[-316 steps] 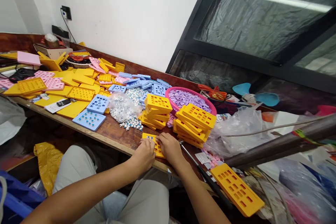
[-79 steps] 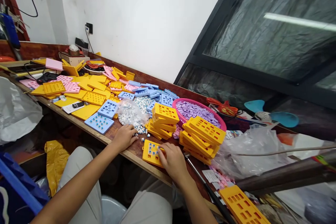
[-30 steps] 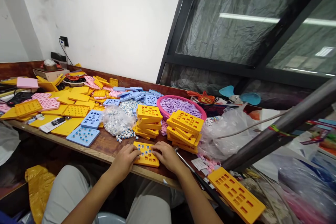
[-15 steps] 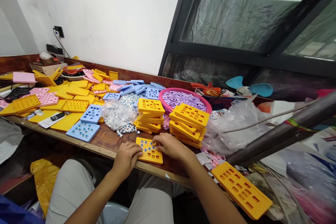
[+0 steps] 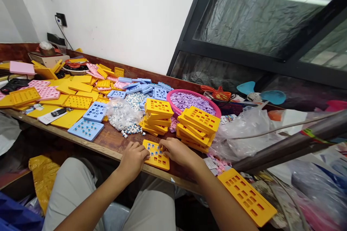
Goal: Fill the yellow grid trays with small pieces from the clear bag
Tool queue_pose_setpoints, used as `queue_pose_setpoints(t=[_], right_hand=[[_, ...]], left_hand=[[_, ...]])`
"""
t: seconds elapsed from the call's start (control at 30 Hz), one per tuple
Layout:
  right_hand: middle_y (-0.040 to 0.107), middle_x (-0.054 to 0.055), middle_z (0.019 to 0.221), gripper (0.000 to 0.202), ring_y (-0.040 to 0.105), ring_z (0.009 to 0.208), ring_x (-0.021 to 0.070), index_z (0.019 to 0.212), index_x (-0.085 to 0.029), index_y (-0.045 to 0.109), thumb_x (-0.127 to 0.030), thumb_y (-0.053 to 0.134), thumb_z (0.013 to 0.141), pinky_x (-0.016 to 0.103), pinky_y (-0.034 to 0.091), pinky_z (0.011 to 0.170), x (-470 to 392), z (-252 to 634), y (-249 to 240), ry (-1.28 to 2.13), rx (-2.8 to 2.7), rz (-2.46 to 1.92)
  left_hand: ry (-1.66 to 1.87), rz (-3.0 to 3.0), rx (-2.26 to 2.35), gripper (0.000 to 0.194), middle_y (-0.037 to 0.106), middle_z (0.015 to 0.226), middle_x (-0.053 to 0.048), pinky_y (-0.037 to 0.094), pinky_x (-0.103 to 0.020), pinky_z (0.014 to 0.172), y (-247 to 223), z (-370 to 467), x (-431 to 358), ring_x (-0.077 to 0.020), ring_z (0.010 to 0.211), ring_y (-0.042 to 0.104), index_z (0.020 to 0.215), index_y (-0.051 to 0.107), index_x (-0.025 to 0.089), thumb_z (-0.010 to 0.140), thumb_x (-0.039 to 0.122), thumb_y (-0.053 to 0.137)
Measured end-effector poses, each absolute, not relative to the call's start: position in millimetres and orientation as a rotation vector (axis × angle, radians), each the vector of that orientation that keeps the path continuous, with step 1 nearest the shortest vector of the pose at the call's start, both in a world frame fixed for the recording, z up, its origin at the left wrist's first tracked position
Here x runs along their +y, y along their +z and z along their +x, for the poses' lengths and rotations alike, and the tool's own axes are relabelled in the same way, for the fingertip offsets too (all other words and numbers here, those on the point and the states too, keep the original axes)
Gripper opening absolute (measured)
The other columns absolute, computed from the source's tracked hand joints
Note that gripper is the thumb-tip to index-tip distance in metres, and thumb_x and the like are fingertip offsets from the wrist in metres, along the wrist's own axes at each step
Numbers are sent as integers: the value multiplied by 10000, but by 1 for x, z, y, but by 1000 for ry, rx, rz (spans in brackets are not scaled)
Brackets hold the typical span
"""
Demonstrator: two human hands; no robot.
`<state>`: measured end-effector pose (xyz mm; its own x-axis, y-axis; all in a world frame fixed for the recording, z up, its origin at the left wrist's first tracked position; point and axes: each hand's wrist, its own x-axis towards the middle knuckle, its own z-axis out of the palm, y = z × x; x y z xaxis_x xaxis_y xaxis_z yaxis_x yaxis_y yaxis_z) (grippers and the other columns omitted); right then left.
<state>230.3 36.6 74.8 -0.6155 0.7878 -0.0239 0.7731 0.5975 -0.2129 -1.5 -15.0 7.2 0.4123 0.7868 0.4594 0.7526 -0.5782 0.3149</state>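
A yellow plastic plate (image 5: 163,166) with square holes lies at the table's front edge. Small blue-and-white pieces (image 5: 152,153) that look like key switches sit in its upper holes; the lower ones are unfilled. With curled fingers, my left hand (image 5: 135,157) grips the plate's left edge. My right hand (image 5: 176,151) is over the upper right of the plate, thumb and fingers closed together; whatever is between the fingertips is hidden. Behind the plate, a clear plastic bag (image 5: 119,110) of the same small pieces lies with loose ones spilled around it.
Two stacks of yellow plates (image 5: 158,107) (image 5: 202,119) stand behind my hands. A pink basket (image 5: 218,110) holds purple pieces. Blue plates (image 5: 86,129) lie left. Another yellow plate (image 5: 248,198) juts out at the right, by a dark slanted bar (image 5: 287,148).
The view has shifted slightly. Both hands stay at the yellow plate, with the right fingers still over its upper right part.
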Motion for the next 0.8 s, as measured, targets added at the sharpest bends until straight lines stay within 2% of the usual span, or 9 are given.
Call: queue_pose_setpoints(t=[0.13, 0.27, 0.37, 0.53, 0.8], right_hand=[[732, 27, 915, 251, 670, 868, 194, 956, -212, 701, -34, 681, 780, 250, 434, 726, 40, 233, 71, 353, -2719, -1380], [743, 26, 850, 117, 671, 815, 194, 824, -215, 724, -101, 718, 799, 258, 403, 691, 48, 232, 73, 345, -2746, -1503], [750, 42, 860, 53, 672, 803, 199, 822, -209, 738, -165, 752, 795, 257, 371, 637, 58, 225, 81, 370, -2810, -1666], [747, 82, 892, 180, 677, 805, 215, 885, -170, 754, -270, 817, 749, 256, 364, 613, 81, 202, 96, 429, -3032, -1894], [750, 74, 773, 154, 683, 725, 204, 874, -139, 767, -197, 807, 738, 256, 430, 675, 101, 184, 100, 764, -3091, -2054]], left_hand=[[834, 2707, 1384, 132, 690, 882, -32, 368, -382, 804, 10, 0, -16, -226, 900, 533, 891, 685, 206, 986, 238, 599], [791, 2775, 1420, 103, 678, 906, -46, 371, -380, 800, 10, 1, -14, -237, 925, 532, 893, 673, 189, 971, 235, 624], [808, 2706, 1430, 127, 675, 881, -42, 374, -365, 771, 7, 0, -10, -223, 886, 539, 889, 688, 195, 979, 251, 619], [800, 2691, 1423, 169, 665, 836, -44, 382, -352, 751, 5, -2, -10, -208, 850, 548, 882, 696, 193, 998, 233, 580], [760, 2793, 1502, 130, 648, 843, -45, 389, -367, 730, 5, 1, -17, -222, 848, 545, 881, 637, 191, 990, 218, 570]])
